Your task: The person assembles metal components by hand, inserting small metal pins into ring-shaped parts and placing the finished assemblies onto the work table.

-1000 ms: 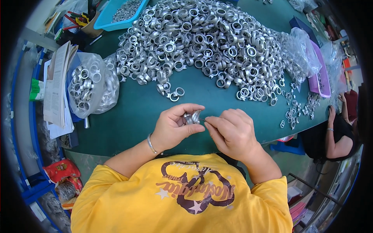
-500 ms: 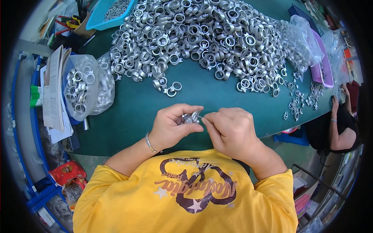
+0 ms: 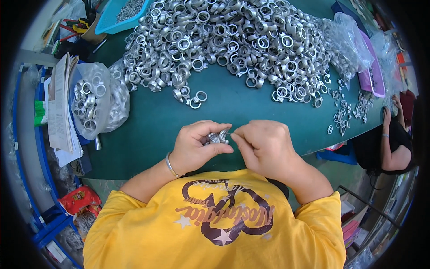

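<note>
A few silver metal rings (image 3: 217, 137) with ridged sides are gripped between the thumb and fingers of my left hand (image 3: 191, 144). Close against them, my right hand (image 3: 265, 144) is closed in a pinch of thumb and forefinger. A thin bit shows between its fingertips and the rings, too small to name. Both hands are held over the near edge of the green table (image 3: 152, 130). Beyond them lies a big heap of similar silver rings (image 3: 237, 38), many with a small lug. A couple of loose rings (image 3: 195, 103) lie at the heap's near side.
Clear plastic bags of rings (image 3: 96, 105) stand at the left beside stacked papers (image 3: 60, 107). A blue tray (image 3: 109, 20) of small parts is at the far left. Small metal parts (image 3: 342, 116) lie at the right near a purple basket (image 3: 378, 83). Another person's arm (image 3: 386, 139) rests at the right edge.
My hands stay together at nearly the same place, the right one shifted very slightly left. The whole view has moved a little; no ring has visibly been picked up or put down.
</note>
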The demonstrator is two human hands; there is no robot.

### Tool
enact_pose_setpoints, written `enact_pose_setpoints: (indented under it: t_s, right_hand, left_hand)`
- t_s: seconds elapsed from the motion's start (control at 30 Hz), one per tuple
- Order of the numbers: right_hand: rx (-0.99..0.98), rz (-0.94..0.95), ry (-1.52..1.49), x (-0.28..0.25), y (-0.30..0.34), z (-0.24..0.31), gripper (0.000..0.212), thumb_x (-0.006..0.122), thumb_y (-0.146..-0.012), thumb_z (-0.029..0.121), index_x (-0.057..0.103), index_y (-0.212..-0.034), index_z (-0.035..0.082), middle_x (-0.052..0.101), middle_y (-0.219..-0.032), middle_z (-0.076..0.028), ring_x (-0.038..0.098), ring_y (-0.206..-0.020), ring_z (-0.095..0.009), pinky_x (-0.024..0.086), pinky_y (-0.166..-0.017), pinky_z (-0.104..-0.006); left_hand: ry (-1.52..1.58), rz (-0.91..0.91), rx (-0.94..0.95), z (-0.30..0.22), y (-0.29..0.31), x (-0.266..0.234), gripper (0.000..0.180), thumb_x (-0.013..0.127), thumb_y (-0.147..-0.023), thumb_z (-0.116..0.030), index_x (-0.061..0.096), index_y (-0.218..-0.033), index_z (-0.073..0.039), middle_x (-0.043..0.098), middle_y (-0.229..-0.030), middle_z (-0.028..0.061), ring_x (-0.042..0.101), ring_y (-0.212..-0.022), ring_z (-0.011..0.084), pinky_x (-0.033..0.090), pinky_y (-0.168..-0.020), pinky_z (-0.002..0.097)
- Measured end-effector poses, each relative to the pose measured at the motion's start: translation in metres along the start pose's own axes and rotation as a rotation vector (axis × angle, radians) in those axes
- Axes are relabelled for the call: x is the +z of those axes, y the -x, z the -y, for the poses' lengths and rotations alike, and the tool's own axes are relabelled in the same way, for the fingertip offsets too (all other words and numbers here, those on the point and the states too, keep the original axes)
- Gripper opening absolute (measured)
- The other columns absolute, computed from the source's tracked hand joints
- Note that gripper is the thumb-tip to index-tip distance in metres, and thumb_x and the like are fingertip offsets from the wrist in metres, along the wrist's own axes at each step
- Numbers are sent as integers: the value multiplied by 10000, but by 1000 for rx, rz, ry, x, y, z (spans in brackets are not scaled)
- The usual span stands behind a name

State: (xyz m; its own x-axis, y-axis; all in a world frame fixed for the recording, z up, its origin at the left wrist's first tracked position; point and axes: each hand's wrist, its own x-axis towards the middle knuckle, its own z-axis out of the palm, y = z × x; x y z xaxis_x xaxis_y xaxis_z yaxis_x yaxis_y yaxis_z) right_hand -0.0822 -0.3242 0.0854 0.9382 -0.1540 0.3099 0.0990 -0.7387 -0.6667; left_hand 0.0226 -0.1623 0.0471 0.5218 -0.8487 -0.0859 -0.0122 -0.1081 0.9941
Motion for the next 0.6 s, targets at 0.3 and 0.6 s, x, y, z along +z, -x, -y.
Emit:
enact_pose_setpoints:
  t_s: [0.3,0.6]
  right_hand:
    - [-6,48,-66,-3,2,5,90,635,-721,52,562,-667,48,563,-608,-108,578,-546,-302,463,-489,-404]
    - [58,14,-31,-3,1,-2,80,652,-734,47,593,-683,34,600,-641,-112,595,-572,-305,478,-502,-386]
  left_hand:
    - [-71,36,133,-3,0,-3,447,797,-705,-30,639,-1123,0,566,-804,-16,495,-614,13,375,-493,157]
    - [-18,7,-96,-7,4,1,406,779,-751,-76,636,-1124,-2,612,-851,4,518,-598,17,399,-485,156]
